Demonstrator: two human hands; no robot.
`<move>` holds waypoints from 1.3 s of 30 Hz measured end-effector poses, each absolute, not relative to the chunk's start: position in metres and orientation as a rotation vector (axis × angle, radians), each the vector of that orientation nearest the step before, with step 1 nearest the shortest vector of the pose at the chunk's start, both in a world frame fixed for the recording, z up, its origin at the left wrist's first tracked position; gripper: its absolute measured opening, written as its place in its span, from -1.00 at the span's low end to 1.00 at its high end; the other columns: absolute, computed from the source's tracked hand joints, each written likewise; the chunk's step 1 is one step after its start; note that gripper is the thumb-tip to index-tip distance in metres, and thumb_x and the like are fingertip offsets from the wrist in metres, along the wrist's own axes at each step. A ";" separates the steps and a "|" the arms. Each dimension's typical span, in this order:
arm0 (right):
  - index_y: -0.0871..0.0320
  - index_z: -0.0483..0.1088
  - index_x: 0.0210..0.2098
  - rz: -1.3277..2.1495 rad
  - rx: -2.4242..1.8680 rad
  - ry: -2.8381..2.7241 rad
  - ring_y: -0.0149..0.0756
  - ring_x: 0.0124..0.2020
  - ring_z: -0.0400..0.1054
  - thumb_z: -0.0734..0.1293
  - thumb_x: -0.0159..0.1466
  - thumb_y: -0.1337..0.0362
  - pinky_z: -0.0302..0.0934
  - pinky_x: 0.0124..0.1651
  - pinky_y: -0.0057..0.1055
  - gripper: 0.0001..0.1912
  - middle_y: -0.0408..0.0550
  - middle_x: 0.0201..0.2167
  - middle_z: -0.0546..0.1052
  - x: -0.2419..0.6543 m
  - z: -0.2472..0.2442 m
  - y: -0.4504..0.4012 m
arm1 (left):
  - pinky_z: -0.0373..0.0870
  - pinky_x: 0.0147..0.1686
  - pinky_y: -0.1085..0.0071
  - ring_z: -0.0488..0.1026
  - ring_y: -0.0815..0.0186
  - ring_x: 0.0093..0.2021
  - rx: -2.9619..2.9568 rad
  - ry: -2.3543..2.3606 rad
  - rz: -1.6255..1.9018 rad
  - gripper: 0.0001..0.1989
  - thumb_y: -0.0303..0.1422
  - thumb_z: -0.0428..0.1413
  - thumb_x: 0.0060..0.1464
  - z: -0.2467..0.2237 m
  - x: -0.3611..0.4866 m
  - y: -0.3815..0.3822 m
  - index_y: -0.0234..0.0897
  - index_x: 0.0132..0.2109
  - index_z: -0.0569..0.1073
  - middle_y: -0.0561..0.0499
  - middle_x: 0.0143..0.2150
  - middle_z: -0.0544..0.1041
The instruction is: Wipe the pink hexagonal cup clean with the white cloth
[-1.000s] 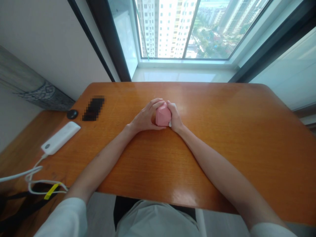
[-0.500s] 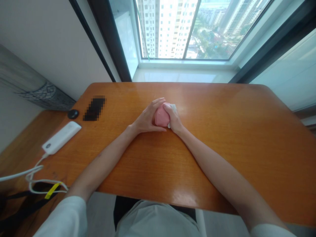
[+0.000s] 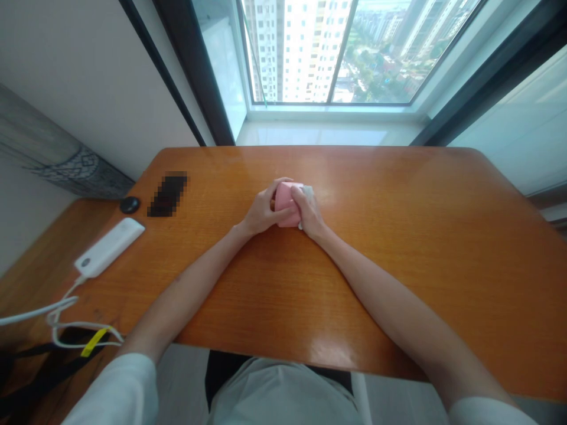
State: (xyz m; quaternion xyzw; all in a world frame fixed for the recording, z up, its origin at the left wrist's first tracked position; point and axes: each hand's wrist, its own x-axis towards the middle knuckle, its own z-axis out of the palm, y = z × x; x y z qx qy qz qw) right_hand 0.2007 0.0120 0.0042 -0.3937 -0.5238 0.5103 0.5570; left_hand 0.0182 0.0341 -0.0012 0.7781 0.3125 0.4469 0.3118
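Observation:
A small pink block-like object (image 3: pixel 284 198) is held between my two hands over the middle of the desk; its exact kind does not show. My left hand (image 3: pixel 262 212) grips it from the left, thumb across the near face and fingers around the far side. From the right, my right hand (image 3: pixel 312 216) presses its thumb on the pink surface. A whitish, crumpled piece (image 3: pixel 308 190), perhaps tissue or cloth, pokes out between my right hand and the object. The underside of the object is hidden.
The wooden desk (image 3: pixel 398 248) reaches to the window sill (image 3: pixel 314 134). On its left side lie a white power bank (image 3: pixel 110 247) with a cable (image 3: pixel 62 304), a round black item (image 3: pixel 130 205) and a pixelated dark rectangle (image 3: pixel 167 195). A dark strap (image 3: pixel 39 378) lies at lower left.
My left thumb has moved from below the pink object onto its near face, and the left fingers have closed in. The object has turned slightly, showing a flatter face.

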 end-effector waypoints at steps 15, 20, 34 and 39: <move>0.01 0.53 -0.28 1.205 -0.904 -1.175 -0.23 -0.26 0.35 0.41 0.38 -0.51 0.36 -0.13 -0.23 -0.32 -0.13 -0.31 0.51 0.201 0.002 0.021 | 0.51 0.55 -0.16 0.52 -0.21 0.53 2.448 0.706 1.207 0.14 0.12 0.59 0.06 -0.003 0.009 0.041 -0.10 0.61 0.30 -0.31 0.52 0.48; 0.01 0.55 -0.23 1.218 -0.927 -1.210 -0.21 -0.29 0.37 0.39 0.35 -0.57 0.36 -0.22 -0.25 -0.27 -0.13 -0.35 0.49 0.198 0.003 0.015 | 0.66 0.30 0.05 0.69 -0.06 0.28 2.058 0.858 1.147 -0.07 0.34 0.36 0.26 -0.006 0.019 0.038 -0.17 0.49 0.44 -0.26 0.39 0.64; 0.01 0.62 -0.20 1.202 -0.851 -1.170 -0.20 -0.17 0.43 0.45 0.39 -0.43 0.41 -0.03 -0.22 -0.39 -0.13 -0.23 0.60 0.199 0.002 0.021 | 0.45 0.61 -0.23 0.44 -0.25 0.61 2.478 0.667 1.184 0.25 0.22 0.62 -0.01 -0.005 0.005 0.045 0.00 0.65 0.26 -0.32 0.60 0.41; 0.01 0.62 -0.18 1.229 -0.890 -1.181 -0.20 -0.22 0.45 0.39 0.41 -0.50 0.42 -0.08 -0.22 -0.32 -0.11 -0.26 0.60 0.198 0.001 0.018 | 0.66 0.36 -0.03 0.65 -0.14 0.35 2.312 0.779 1.245 0.15 0.20 0.63 -0.08 0.000 0.011 0.039 -0.12 0.52 0.42 -0.26 0.42 0.60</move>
